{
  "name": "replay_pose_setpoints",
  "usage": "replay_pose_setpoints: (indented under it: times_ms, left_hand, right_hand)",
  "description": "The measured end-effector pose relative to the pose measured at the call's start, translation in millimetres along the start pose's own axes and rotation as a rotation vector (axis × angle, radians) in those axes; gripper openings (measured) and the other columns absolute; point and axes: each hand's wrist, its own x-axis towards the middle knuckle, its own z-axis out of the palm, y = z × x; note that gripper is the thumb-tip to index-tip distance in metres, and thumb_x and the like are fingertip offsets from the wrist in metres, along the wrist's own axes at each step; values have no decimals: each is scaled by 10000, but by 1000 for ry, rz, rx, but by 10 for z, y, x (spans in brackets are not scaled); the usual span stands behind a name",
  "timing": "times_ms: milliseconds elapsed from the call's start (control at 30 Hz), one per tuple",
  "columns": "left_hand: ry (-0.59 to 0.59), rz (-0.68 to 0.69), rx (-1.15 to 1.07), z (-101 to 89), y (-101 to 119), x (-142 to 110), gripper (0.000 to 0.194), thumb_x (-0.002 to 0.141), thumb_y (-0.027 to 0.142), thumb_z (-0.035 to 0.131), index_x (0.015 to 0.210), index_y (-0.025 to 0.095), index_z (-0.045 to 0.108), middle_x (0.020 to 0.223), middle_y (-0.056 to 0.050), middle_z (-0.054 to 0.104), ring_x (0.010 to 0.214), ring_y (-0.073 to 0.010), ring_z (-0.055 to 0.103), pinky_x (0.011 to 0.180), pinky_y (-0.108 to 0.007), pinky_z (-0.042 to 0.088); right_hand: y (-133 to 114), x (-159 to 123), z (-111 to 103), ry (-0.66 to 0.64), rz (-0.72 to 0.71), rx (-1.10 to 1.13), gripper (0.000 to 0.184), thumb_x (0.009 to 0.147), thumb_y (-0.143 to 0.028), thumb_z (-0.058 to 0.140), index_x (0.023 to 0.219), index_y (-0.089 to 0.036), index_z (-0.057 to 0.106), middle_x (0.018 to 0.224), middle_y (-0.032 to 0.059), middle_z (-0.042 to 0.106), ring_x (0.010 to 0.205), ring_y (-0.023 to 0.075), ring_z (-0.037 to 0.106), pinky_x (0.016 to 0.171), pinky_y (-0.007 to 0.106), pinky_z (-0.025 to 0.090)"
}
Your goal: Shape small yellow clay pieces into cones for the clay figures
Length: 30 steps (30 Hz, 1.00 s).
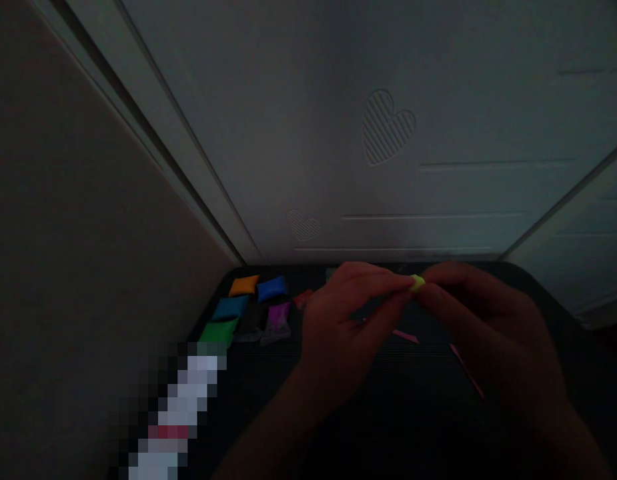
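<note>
A small lump of yellow modelling clay (417,283) is pinched between both hands, above the dark table. My left hand (345,313) grips it from the left between thumb and fingertips. From the other side, the thumb and forefinger of my right hand (493,320) press on it too. Much of the lump is hidden by the fingertips. Below the hands, a pink strip (405,336) lies on the table, partly covered by my left hand. Another thin pinkish-red strip or stick (467,371) runs beside my right hand.
At the table's left stand several soft packets: orange (244,286), blue (272,289), teal (231,307), green (219,332), black (251,323) and purple (277,320). A red piece (303,298) lies near my left wrist. A white panel with hearts (388,127) rises behind the table (388,413).
</note>
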Motion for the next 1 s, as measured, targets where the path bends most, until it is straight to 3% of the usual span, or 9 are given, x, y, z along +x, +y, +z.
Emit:
replay_pose_setpoints:
  times_ms: [200, 500, 800, 1000]
  left_hand:
    - [30, 7, 4, -4, 10, -3, 279, 744, 101, 676, 923, 309, 723, 857, 0, 697, 806, -152, 618, 721, -283, 490]
    - [54, 14, -42, 25, 12, -33, 271, 764, 102, 658, 961, 285, 698, 902, 1, 699, 841, -146, 611, 763, -275, 486]
    - [84, -85, -78, 29, 54, -39, 191, 756, 148, 679, 896, 276, 705, 862, 2, 694, 807, -146, 614, 746, -282, 496]
    - [76, -53, -75, 31, 62, -37, 209, 757, 131, 673, 904, 276, 703, 859, 0, 690, 812, -149, 612, 750, -284, 496]
  right_hand:
    - [10, 13, -5, -11, 12, 87, 84, 846, -262, 598, 863, -297, 672, 731, -38, 655, 625, 95, 630, 406, 156, 434]
    - [34, 14, 6, -30, 50, 203, 110, 813, -203, 643, 878, -287, 673, 761, -48, 681, 691, 98, 655, 550, 165, 520]
    - [22, 1, -22, -40, -45, 97, 110, 816, -216, 638, 891, -278, 688, 779, -35, 663, 695, 107, 615, 620, 219, 509]
    - [4, 17, -24, -53, -29, 129, 123, 833, -217, 626, 900, -297, 691, 755, -59, 661, 694, 68, 607, 625, 156, 488]
